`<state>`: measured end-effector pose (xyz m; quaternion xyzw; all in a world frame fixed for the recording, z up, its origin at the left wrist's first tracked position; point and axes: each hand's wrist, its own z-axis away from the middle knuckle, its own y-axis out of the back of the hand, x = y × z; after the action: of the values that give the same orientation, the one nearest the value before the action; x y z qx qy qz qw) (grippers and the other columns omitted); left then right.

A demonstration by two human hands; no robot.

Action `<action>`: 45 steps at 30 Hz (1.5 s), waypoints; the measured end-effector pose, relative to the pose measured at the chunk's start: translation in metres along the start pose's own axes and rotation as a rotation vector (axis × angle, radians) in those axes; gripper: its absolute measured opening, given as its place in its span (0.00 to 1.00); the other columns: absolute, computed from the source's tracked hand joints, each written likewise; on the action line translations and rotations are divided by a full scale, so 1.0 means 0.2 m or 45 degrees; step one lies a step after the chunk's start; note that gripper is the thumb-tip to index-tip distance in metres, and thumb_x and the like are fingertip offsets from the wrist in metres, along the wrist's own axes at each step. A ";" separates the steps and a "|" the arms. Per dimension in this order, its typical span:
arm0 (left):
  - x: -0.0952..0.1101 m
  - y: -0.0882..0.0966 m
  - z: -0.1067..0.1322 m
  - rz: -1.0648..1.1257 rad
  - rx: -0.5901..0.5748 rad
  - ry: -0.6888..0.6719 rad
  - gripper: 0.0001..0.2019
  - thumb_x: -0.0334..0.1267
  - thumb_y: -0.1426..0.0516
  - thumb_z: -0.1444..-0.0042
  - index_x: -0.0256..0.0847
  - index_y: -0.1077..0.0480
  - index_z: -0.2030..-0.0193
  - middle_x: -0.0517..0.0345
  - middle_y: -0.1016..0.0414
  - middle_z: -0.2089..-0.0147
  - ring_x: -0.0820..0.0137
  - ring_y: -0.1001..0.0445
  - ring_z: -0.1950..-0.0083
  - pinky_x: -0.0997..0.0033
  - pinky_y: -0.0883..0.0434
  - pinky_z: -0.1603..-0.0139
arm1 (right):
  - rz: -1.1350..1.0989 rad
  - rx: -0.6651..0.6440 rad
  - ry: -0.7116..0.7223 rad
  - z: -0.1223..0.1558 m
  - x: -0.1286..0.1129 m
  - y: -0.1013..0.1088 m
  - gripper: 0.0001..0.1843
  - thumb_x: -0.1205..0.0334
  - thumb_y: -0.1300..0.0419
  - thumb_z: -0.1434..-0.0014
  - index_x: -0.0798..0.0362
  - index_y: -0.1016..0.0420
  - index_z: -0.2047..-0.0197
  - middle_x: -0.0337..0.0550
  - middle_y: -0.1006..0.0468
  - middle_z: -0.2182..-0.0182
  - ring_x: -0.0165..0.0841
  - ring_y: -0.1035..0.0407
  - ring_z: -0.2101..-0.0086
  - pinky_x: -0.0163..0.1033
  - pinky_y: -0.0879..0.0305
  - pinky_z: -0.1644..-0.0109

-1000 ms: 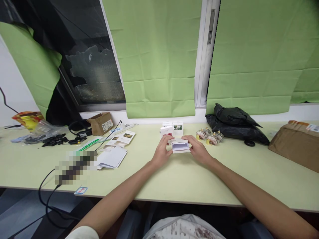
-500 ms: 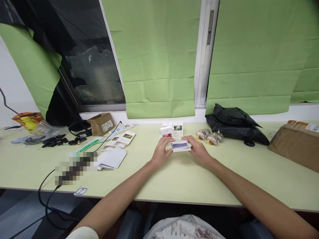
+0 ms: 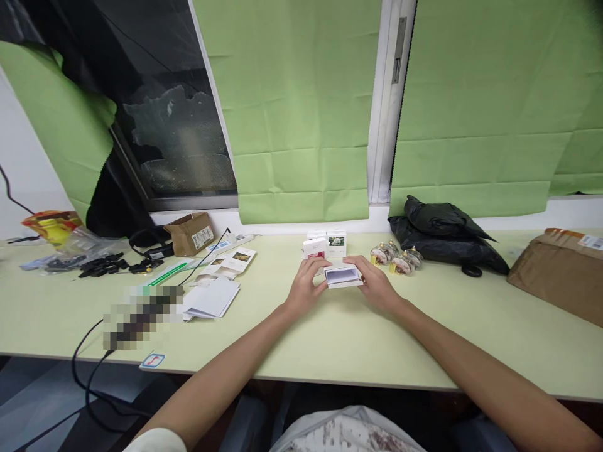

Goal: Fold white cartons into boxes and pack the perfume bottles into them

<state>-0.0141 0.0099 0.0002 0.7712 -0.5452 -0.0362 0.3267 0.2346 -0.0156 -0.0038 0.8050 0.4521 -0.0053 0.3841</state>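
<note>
A small white open box (image 3: pixel 343 275) with a pale bluish inside lies on the light green table (image 3: pixel 330 333). My left hand (image 3: pixel 307 285) grips its left end with curled fingers. Its right end is gripped by my right hand (image 3: pixel 374 282). Just behind the box stand two small white cartons with pictures on them (image 3: pixel 326 245). To the right of those sit several small round glass bottles with gold parts (image 3: pixel 396 258).
Black plastic bags (image 3: pixel 440 235) lie at the back right, a brown parcel (image 3: pixel 560 270) at the far right. Left of my hands are flat white card pieces (image 3: pixel 211 296), leaflets (image 3: pixel 233 260), a small cardboard box (image 3: pixel 191 232), black cables and clips (image 3: pixel 101 267).
The open box has shifted slightly between my hands and now sits a little more level; both hands stay on its ends.
</note>
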 end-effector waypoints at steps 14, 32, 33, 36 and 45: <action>0.01 0.01 0.00 0.019 -0.003 0.001 0.20 0.32 0.38 0.37 0.50 0.31 0.39 0.51 0.27 0.40 0.56 0.33 0.33 0.49 0.32 0.33 | 0.021 -0.013 0.000 0.00 -0.03 0.01 0.36 0.78 0.48 0.42 0.43 0.35 0.33 0.47 0.27 0.39 0.44 0.30 0.41 0.50 0.28 0.43; 0.02 0.01 -0.01 0.000 -0.033 -0.037 0.18 0.32 0.40 0.36 0.48 0.31 0.40 0.50 0.26 0.42 0.55 0.32 0.35 0.48 0.32 0.35 | -0.004 -0.009 0.025 -0.01 -0.03 0.01 0.22 0.64 0.41 0.32 0.44 0.33 0.37 0.49 0.25 0.42 0.45 0.28 0.43 0.48 0.28 0.46; 0.02 0.01 -0.01 0.001 -0.031 -0.038 0.18 0.32 0.40 0.36 0.48 0.31 0.40 0.50 0.27 0.42 0.55 0.32 0.35 0.48 0.32 0.35 | -0.007 -0.014 0.015 -0.01 -0.04 0.02 0.22 0.63 0.41 0.32 0.44 0.33 0.36 0.49 0.25 0.42 0.45 0.28 0.44 0.47 0.28 0.46; 0.02 0.01 -0.01 0.005 -0.031 -0.036 0.19 0.33 0.39 0.36 0.48 0.31 0.40 0.50 0.27 0.42 0.55 0.33 0.34 0.48 0.32 0.34 | -0.022 -0.013 -0.015 -0.01 -0.05 0.02 0.22 0.62 0.40 0.32 0.44 0.33 0.37 0.49 0.25 0.42 0.44 0.27 0.44 0.47 0.28 0.46; 0.02 0.01 0.00 -0.011 -0.050 -0.018 0.19 0.30 0.39 0.37 0.49 0.30 0.41 0.50 0.26 0.44 0.55 0.30 0.37 0.50 0.30 0.38 | -0.054 0.001 0.007 -0.01 -0.05 0.02 0.17 0.62 0.43 0.30 0.45 0.30 0.40 0.49 0.23 0.45 0.44 0.26 0.47 0.47 0.28 0.47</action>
<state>-0.0136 0.0063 0.0032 0.7668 -0.5433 -0.0536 0.3377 0.2307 -0.0215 0.0032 0.7955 0.4700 -0.0116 0.3823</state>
